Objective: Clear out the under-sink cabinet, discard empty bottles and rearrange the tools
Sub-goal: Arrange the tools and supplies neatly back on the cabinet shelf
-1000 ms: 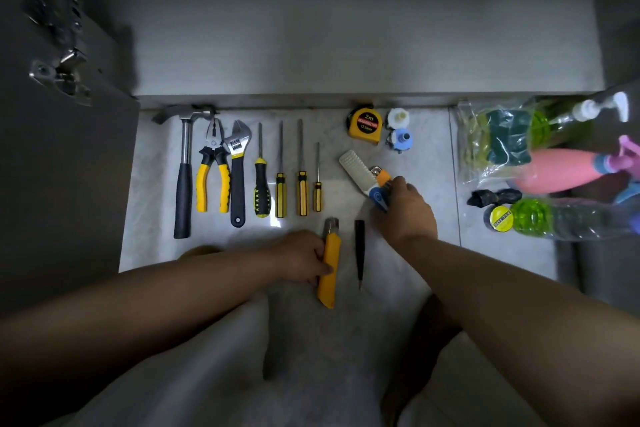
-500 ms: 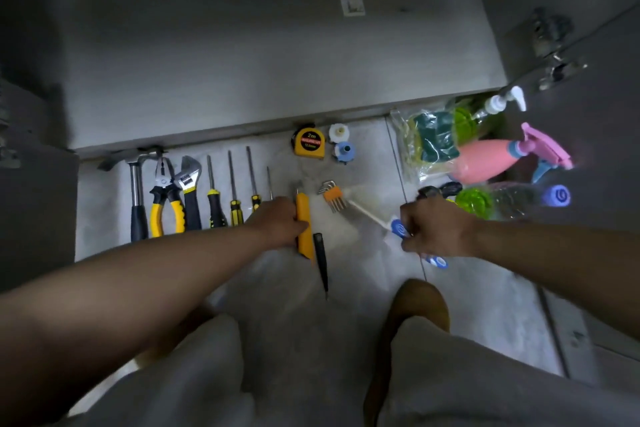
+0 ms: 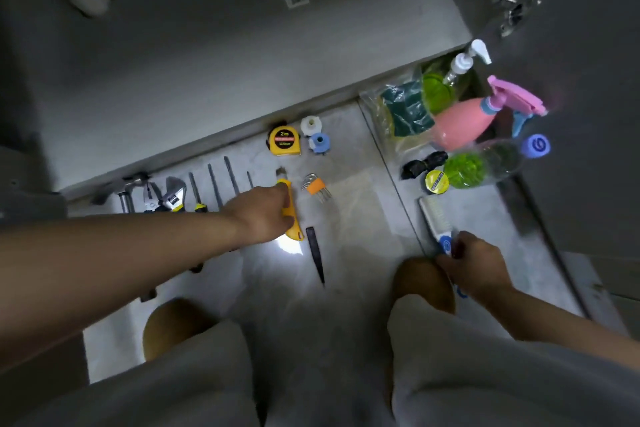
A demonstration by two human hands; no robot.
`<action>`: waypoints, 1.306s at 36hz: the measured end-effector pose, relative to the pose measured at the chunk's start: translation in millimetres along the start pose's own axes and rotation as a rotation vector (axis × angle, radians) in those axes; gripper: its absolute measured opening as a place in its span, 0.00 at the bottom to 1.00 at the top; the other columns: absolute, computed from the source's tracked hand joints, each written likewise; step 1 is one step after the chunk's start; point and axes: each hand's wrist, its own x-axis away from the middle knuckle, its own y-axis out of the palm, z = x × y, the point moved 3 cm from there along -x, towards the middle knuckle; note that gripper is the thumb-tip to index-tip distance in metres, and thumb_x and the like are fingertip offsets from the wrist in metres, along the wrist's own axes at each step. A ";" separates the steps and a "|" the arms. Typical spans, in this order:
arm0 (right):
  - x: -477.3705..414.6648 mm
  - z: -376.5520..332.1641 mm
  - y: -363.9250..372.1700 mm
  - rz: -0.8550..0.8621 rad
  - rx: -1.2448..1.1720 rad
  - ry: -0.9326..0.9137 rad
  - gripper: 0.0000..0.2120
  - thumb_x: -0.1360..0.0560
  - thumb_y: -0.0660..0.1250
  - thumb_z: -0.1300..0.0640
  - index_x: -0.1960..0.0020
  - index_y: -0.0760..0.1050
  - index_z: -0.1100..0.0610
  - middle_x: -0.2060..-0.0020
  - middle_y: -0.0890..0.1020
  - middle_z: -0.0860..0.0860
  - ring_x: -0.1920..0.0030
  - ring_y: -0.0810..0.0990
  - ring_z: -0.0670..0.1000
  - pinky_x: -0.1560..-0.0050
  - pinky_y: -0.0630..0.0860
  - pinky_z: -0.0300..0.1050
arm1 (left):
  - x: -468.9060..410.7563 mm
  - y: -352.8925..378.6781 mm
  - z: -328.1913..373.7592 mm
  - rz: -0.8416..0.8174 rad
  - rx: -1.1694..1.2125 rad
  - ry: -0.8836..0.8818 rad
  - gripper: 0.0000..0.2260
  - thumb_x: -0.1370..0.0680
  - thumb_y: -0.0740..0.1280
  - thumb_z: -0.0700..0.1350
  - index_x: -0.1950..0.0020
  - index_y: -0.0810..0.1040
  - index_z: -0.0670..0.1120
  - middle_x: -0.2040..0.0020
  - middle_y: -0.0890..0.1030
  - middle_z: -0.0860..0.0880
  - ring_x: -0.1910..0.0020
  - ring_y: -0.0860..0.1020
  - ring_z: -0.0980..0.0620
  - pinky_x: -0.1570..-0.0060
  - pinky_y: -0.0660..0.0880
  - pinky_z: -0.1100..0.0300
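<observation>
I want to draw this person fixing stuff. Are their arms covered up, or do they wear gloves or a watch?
No gloves, no watch, no rings that show. Both arms are bare all the way up to the picture's edge, so no sleeves appear. The left hand and right hand are bare too. Lower down, light grey clothing covers the knees, and tan slippers peek out.

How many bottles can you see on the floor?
3, all at the right: a green pump bottle by the cabinet, a pink spray bottle beside it, and a clear blue-capped bottle nearest. More may hide behind them.
</observation>
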 end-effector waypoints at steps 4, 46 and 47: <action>5.9 17.1 7.8 0.018 -0.131 0.154 0.16 0.32 0.76 0.53 0.65 0.69 0.55 0.69 0.76 0.51 0.66 0.76 0.55 0.68 0.69 0.43 | 0.8 -14.2 35.0 -0.157 -0.161 0.158 0.05 0.20 0.65 0.53 0.46 0.74 0.55 0.48 0.80 0.52 0.51 0.77 0.52 0.57 0.70 0.59; 4.2 -232.9 10.3 -0.644 0.500 -0.684 0.11 0.23 0.70 0.55 0.41 0.80 0.54 0.55 0.82 0.49 0.51 0.83 0.52 0.57 0.75 0.39 | -16.8 6.8 -6.3 0.203 -0.614 0.468 0.25 0.23 0.67 0.63 0.28 0.73 0.55 0.24 0.64 0.45 0.25 0.63 0.45 0.36 0.68 0.51; 3.2 -235.5 18.7 -0.616 0.579 -0.696 0.12 0.23 0.69 0.55 0.40 0.80 0.55 0.51 0.82 0.51 0.48 0.83 0.54 0.53 0.76 0.43 | -18.9 9.9 -8.5 0.210 -0.609 0.447 0.26 0.23 0.66 0.65 0.28 0.73 0.55 0.24 0.64 0.44 0.24 0.62 0.44 0.35 0.67 0.51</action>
